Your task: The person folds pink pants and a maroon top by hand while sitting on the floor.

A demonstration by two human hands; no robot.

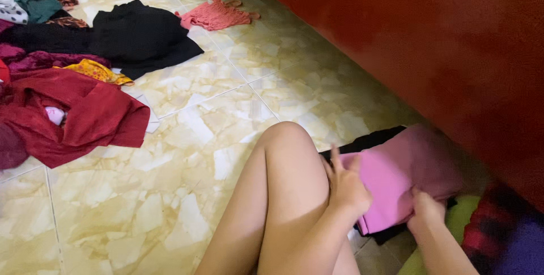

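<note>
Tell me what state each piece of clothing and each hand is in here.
Pink cloth: folded, on a black garment.
Left hand: pressing flat on it.
Right hand: gripping its lower edge.
Red garment: crumpled on the floor.
Black garment: spread loosely.
Coral garment: bunched, apart.

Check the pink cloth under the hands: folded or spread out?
Folded. The pink cloth lies as a compact, straight-edged rectangle on a dark garment, the left hand and right hand pressing it.
</note>
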